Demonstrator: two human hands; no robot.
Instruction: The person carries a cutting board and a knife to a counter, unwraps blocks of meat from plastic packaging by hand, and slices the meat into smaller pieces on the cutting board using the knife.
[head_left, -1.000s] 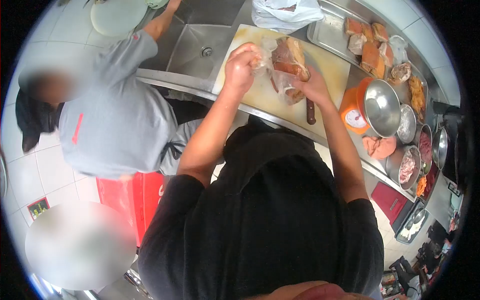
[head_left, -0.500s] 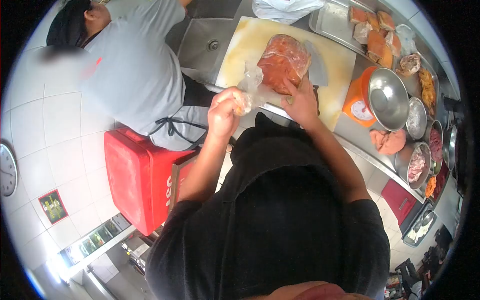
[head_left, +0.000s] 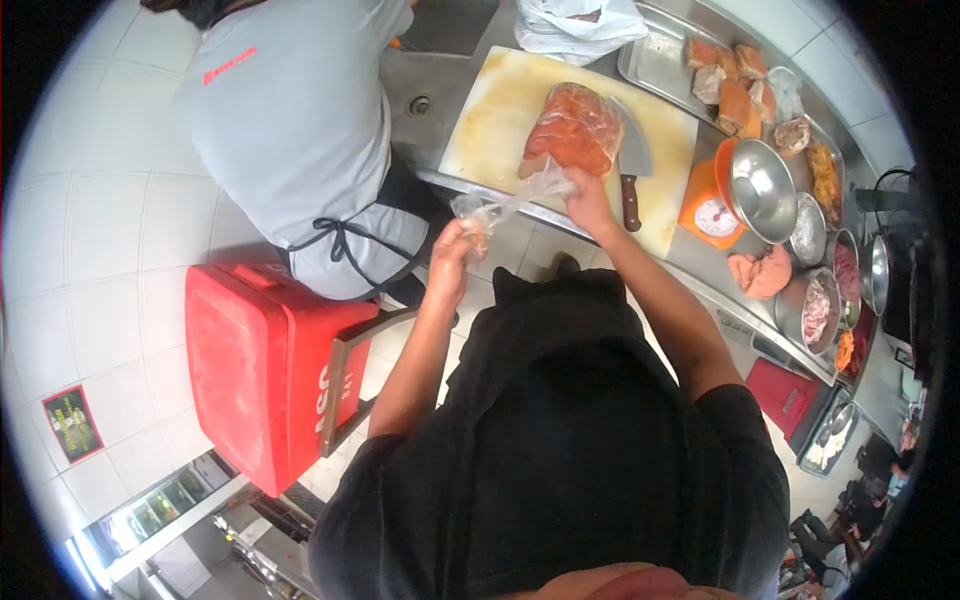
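Lying on stained board (head_left: pixel 487 125): meat (head_left: pixel 572 130), knife (head_left: pixel 635 150); walls (head_left: pixel 110 230) tiled.

Reddish meat (head_left: pixel 573 130) lies on the board (head_left: pixel 490 115) beside crumpled clear plastic (head_left: pixel 541 186).

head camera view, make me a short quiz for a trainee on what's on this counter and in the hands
1. True or false: the broad-bladed, brown-handled knife lies on the rectangular white cutting board, right of the reddish-brown slab of meat.
2. Fill in: the round, shiny metal bowl sits on a dial scale coloured ____.
3. What runs between the left hand and the right hand?
a) the knife
b) clear, crinkled plastic
c) the bowl

Key: 1 true; 2 orange; 3 b
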